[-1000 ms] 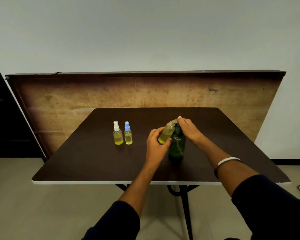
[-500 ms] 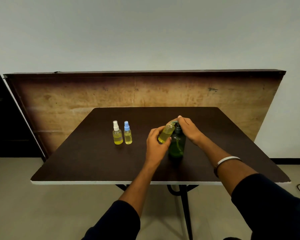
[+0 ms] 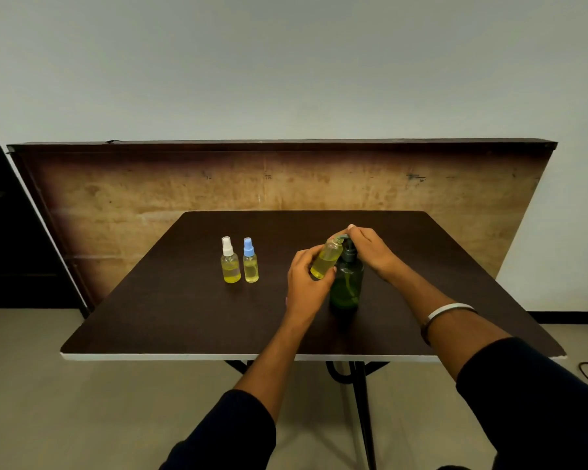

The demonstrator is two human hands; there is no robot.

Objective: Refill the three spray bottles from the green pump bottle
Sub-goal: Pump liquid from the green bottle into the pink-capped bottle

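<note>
Two capped bottles (image 3: 240, 261): upright on desk (image 3: 170, 310), left
left hand (image 3: 306, 283): grips tilted open spray bottle (image 3: 326, 258)
right hand (image 3: 370, 249): fingers pressing green pump bottle (image 3: 346, 283) head

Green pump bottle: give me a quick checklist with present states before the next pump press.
1. Green pump bottle upright on table: ok.
2. Right hand on pump head: ok.
3. Left hand holds uncapped spray bottle, tilted: ok.
4. Its mouth right under the nozzle: cannot tell.
5. White-capped bottle and blue-capped bottle upright, apart from the hands: ok.
</note>
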